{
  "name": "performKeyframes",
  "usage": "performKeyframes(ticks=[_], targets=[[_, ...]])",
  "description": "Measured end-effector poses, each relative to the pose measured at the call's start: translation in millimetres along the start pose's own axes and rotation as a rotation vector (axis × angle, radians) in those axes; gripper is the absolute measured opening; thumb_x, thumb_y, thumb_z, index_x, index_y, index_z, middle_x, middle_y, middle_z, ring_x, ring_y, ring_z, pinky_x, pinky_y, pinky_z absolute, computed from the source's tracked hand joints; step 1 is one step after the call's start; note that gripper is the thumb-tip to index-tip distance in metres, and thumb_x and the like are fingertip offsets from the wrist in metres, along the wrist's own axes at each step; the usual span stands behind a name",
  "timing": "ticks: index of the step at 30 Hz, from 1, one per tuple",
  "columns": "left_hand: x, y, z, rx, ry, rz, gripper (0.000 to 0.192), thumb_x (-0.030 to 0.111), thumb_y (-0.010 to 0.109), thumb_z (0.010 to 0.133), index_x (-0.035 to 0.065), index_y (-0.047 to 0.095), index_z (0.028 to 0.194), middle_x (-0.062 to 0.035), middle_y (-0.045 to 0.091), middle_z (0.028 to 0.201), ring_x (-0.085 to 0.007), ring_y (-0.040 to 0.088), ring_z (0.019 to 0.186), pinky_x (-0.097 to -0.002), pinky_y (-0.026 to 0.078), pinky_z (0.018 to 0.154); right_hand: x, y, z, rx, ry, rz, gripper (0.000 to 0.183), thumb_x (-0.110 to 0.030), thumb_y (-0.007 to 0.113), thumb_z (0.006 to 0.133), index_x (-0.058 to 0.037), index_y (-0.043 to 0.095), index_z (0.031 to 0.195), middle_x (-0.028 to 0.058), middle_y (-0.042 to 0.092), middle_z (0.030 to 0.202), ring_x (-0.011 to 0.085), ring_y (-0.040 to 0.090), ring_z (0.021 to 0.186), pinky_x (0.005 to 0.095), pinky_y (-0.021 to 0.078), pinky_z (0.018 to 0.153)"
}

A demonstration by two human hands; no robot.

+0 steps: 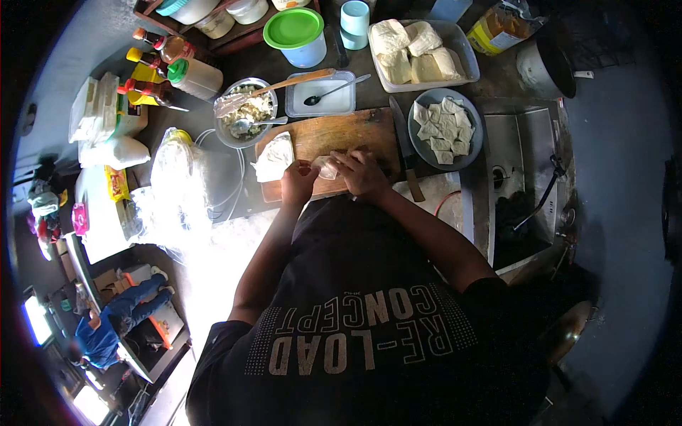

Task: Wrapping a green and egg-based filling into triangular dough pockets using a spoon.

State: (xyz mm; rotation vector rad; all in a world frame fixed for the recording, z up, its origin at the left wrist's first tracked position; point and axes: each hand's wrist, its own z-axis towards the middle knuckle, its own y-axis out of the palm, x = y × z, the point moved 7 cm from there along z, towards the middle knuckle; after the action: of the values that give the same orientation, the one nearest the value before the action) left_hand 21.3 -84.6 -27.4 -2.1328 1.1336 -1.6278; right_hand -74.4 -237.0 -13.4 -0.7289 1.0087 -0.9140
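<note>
Over a wooden cutting board (346, 130), my left hand (297, 183) pinches one end of a small pale, thin wrapper (325, 168). The fingers of my right hand (366, 174) grip its other side, partly covering it. Left of my hands lies a stack of thin white wrapper sheets (276, 157). Behind it stands a bowl of crumbly filling (253, 111), with a metal spoon (242, 125) in it and a wooden spatula (290, 81) across its rim. On the right, a grey plate (476, 154) holds several folded pale parcels (450, 125).
A knife (402, 133) lies along the board's right edge. A shallow plastic tub (349, 109) holds white contents and a dark spoon (314, 99). Behind are a tub of white blocks (421, 48) and bottles (176, 49). A sink (533, 144) is right; another person (114, 319) is far left.
</note>
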Motion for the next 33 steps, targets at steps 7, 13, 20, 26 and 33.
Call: performKeyframes(ticks=[7, 13, 20, 26, 33], targets=[[19.3, 7.2, -10.4, -0.005, 0.058, -0.015, 0.03, 0.027, 0.074, 0.085, -0.0015, 0.068, 0.094, -0.0117, 0.072, 0.084, -0.0182, 0.069, 0.079, -0.0325, 0.053, 0.072, -2.3, -7.0, 3.7, -0.027, 0.062, 0.019, 0.051, -0.014, 0.06, 0.086, -0.0244, 0.055, 0.135, 0.007, 0.053, 0.135, 0.0271, 0.056, 0.106, 0.0439, 0.0429, 0.087], [18.8, 13.7, -10.7, 0.003, 0.061, -0.064, 0.028, 0.026, 0.073, 0.088, -0.0011, 0.068, 0.095, -0.0114, 0.072, 0.087, -0.0169, 0.069, 0.082, -0.0297, 0.053, 0.075, 1.6, -5.3, 1.5, -0.047, 0.08, -0.015, 0.059, -0.017, 0.063, 0.084, -0.0295, 0.05, 0.14, 0.0087, 0.051, 0.135, 0.0267, 0.055, 0.108, 0.044, 0.0418, 0.09], [1.8, 14.0, -9.5, 0.023, -0.016, -0.128, 0.03, 0.021, 0.071, 0.089, -0.0027, 0.063, 0.104, -0.0122, 0.072, 0.087, -0.0144, 0.067, 0.08, -0.0294, 0.052, 0.071, 12.4, -10.7, 5.9, 0.038, 0.134, 0.265, 0.047, -0.015, 0.064, 0.082, -0.018, 0.06, 0.128, 0.0089, 0.053, 0.132, 0.0279, 0.058, 0.105, 0.0441, 0.0421, 0.09], [-26.0, 13.6, 2.5, 0.014, -0.087, -0.248, 0.032, 0.018, 0.068, 0.091, -0.0046, 0.058, 0.111, -0.0167, 0.073, 0.091, -0.0176, 0.07, 0.081, -0.0296, 0.054, 0.072, 44.1, -45.0, 109.5, 0.199, 0.13, -0.03, 0.023, -0.015, 0.068, 0.08, -0.0139, 0.068, 0.103, -0.0026, 0.064, 0.11, 0.0237, 0.058, 0.101, 0.043, 0.0436, 0.088], [-28.8, 20.1, 14.4, 0.003, -0.075, -0.241, 0.034, 0.03, 0.07, 0.088, -0.0019, 0.066, 0.099, -0.0164, 0.073, 0.085, -0.0222, 0.071, 0.078, -0.0349, 0.054, 0.07, 106.6, 0.9, 161.4, -0.182, 0.126, -0.312, 0.016, -0.017, 0.056, 0.084, -0.0125, 0.071, 0.085, 0.0033, 0.068, 0.097, 0.0262, 0.054, 0.101, 0.0567, 0.0359, 0.09]])
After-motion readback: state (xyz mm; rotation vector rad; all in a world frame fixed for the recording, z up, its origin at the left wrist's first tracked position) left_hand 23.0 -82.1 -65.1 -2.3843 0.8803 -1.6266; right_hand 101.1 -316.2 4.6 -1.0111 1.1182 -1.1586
